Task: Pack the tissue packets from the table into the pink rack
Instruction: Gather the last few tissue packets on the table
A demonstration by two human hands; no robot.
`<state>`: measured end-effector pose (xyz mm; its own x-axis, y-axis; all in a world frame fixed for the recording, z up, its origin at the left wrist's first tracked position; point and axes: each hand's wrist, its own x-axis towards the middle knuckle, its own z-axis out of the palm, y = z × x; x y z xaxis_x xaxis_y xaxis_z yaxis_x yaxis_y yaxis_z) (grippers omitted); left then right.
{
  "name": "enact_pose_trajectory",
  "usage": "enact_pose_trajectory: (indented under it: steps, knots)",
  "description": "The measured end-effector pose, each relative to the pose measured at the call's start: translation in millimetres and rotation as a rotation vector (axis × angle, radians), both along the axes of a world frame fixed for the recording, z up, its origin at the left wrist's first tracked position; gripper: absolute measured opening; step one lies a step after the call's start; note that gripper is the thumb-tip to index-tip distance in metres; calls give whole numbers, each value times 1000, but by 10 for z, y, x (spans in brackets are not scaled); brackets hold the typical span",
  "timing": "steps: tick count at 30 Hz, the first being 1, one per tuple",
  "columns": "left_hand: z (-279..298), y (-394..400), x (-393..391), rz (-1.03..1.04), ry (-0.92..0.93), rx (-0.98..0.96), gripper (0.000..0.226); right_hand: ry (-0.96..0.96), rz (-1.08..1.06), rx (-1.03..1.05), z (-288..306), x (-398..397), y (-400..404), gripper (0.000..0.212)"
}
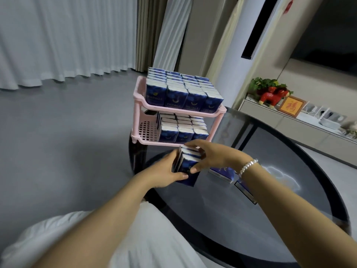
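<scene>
The pink rack [140,101] stands on the far left edge of the round glass table [289,190]. Its top shelf is packed with blue tissue packets [185,89]. More packets [183,130] fill the right part of the lower shelf, and the left part shows bare pink grid. Just in front of the rack, my left hand [168,171] and my right hand [210,157] squeeze a small stack of blue tissue packets [188,161] between them, upright. Two loose packets [222,173] [245,188] lie on the glass under my right wrist.
A white floor-standing air conditioner [251,45] rises behind the rack. A low cabinet [280,120] at the right carries a red figurine, a plant and a framed picture. Grey floor and white curtains lie to the left. My white-clad lap sits at the bottom.
</scene>
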<state>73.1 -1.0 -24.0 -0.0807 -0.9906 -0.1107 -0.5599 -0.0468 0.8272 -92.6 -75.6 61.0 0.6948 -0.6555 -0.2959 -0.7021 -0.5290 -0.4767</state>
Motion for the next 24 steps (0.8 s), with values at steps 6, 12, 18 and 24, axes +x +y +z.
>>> enact_pose_trajectory:
  steps: [6,12,18,24]
  knots:
    - [49,112,336,215,-90,-126,95,-26,137,-55,114,540,-9,86]
    - [71,74,584,486,80,-235,73,-115,183,-177,131,923,-134,82]
    - [-4,-83,816,641,23,-214,74,-274,102,-113,5,1189,-309,83]
    - [-98,-294,829,668,94,-230,58,-282,31,-212,-203,1414,-614,78]
